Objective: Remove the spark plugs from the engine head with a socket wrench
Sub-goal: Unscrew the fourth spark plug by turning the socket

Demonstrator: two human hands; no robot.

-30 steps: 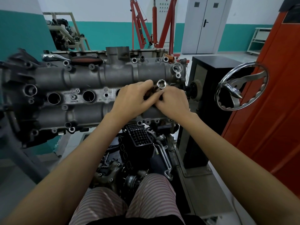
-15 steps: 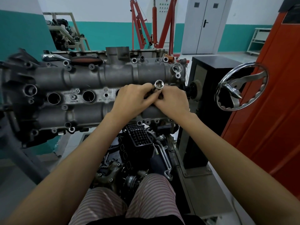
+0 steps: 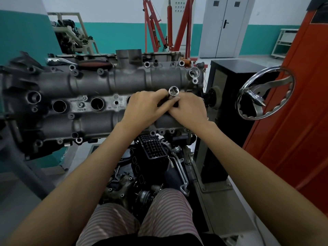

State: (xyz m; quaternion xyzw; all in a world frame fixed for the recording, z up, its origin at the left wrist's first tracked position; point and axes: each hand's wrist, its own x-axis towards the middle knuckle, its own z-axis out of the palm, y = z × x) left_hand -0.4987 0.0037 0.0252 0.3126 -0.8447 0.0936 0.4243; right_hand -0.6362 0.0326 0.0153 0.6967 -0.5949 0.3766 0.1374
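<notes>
Workshop engine head [image 3: 110,82]: both hands [image 3: 145,107] [image 3: 190,108] pinch socket [image 3: 173,91] above fingertips, likely seating it; next, turn it.

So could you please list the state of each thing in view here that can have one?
Socket: held up between both hands, open end toward the camera.
Left hand: gripping the socket.
Right hand: gripping the socket.
Plug wells: two in clear view, open; nothing visible inside.
Handwheel: untouched.
Door: closed.
</notes>
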